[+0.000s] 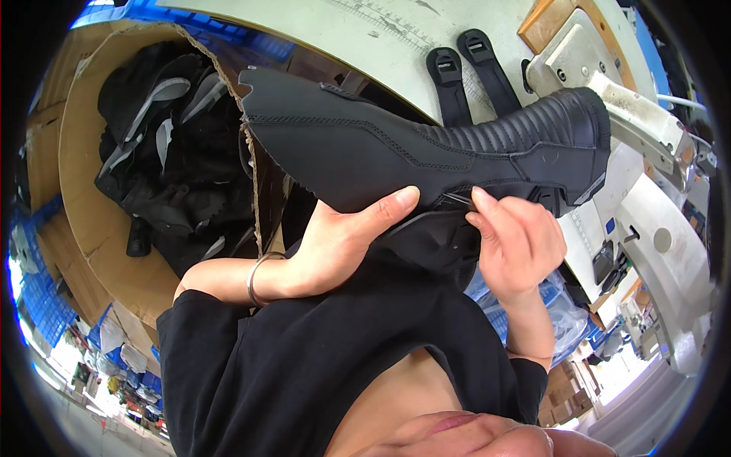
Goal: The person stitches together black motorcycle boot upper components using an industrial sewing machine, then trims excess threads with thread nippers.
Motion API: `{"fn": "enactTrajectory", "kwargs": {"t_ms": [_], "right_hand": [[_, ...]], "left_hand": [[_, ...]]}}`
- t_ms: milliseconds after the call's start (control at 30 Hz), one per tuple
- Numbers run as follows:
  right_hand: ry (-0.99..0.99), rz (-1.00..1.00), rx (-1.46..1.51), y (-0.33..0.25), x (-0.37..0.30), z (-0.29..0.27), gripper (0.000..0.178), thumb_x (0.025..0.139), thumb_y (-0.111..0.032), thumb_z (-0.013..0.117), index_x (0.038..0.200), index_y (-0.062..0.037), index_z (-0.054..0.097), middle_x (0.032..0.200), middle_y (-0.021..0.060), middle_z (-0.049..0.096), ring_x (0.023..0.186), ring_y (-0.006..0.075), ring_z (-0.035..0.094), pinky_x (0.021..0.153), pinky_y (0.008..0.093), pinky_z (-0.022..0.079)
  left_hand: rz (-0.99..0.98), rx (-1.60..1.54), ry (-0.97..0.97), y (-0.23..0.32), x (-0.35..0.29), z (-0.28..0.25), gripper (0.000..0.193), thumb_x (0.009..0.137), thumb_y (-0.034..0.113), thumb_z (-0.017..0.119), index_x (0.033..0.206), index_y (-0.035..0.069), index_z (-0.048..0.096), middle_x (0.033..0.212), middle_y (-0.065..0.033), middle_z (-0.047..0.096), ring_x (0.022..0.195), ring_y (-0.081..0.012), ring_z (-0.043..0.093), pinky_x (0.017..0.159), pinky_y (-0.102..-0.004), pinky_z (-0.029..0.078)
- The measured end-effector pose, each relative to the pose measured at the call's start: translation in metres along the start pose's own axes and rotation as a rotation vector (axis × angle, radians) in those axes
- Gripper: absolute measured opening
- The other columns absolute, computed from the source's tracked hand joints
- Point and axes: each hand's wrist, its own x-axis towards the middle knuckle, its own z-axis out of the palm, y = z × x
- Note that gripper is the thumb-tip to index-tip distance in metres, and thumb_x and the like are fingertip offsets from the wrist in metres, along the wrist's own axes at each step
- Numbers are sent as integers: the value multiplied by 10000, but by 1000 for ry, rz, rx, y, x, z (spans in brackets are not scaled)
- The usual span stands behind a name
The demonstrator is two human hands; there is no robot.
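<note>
A long black leather boot upper (350,141) lies slantwise in front of me, with stitched seams and a ribbed band toward its right end. My left hand (335,244) grips its lower edge, thumb lying on the leather and the other fingers hidden behind it. By the edge of a seam, my right hand (521,240) pinches thumb against forefinger. Thin, dark, shiny lines run left from that pinch onto the leather; whether they are a slim tool or thread I cannot tell. More black material (434,236) hangs below the upper, between my hands.
At left stands a large cardboard box (80,167) holding several black pieces with grey parts. Two black straps with buckles (445,76) lie on the pale worktable (365,30) beyond the upper. Pale machine parts (640,114) stand at right; clear plastic wrapping (563,312) is below them.
</note>
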Motion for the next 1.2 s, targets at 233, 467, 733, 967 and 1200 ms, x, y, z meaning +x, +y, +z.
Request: {"fn": "enactTrajectory", "kwargs": {"t_ms": [233, 467, 733, 967, 1200], "right_hand": [[-69, 255, 303, -4, -5, 7, 304, 774, -177, 734, 1048, -60, 672, 741, 39, 574, 546, 177, 551, 471, 283, 425], [-58, 37, 113, 2, -7, 10, 296, 786, -202, 726, 1050, -83, 665, 710, 24, 539, 535, 163, 537, 462, 275, 415], [-20, 124, 266, 5, -3, 4, 308, 754, -187, 742, 1040, -92, 676, 715, 20, 550, 539, 171, 542, 469, 283, 407], [-152, 146, 204, 5, 1, -12, 352, 709, -166, 764, 1049, -108, 693, 751, 13, 560, 546, 159, 529, 469, 284, 390], [-215, 144, 175, 2, 5, -20, 378, 686, -144, 771, 1054, -103, 693, 758, 18, 559, 543, 163, 526, 469, 290, 389]], "left_hand": [[53, -33, -15, -2, 2, 1, 172, 897, 84, 651, 1040, -9, 627, 970, -16, 633, 874, -73, 565, 788, -229, 477], [13, -22, -18, -4, 2, -1, 168, 894, 76, 654, 1034, -12, 626, 961, -14, 631, 863, -70, 564, 777, -224, 479], [-18, -73, 10, -4, 2, 2, 137, 898, 78, 650, 1008, 2, 622, 946, -6, 620, 840, -60, 549, 755, -212, 472], [31, 15, -20, -4, 3, 4, 166, 892, 72, 657, 1032, -7, 619, 953, -8, 624, 857, -70, 554, 769, -228, 475], [59, 14, -10, -4, 3, 5, 174, 887, 70, 663, 1036, -10, 623, 965, -13, 634, 874, -75, 564, 787, -231, 476]]}}
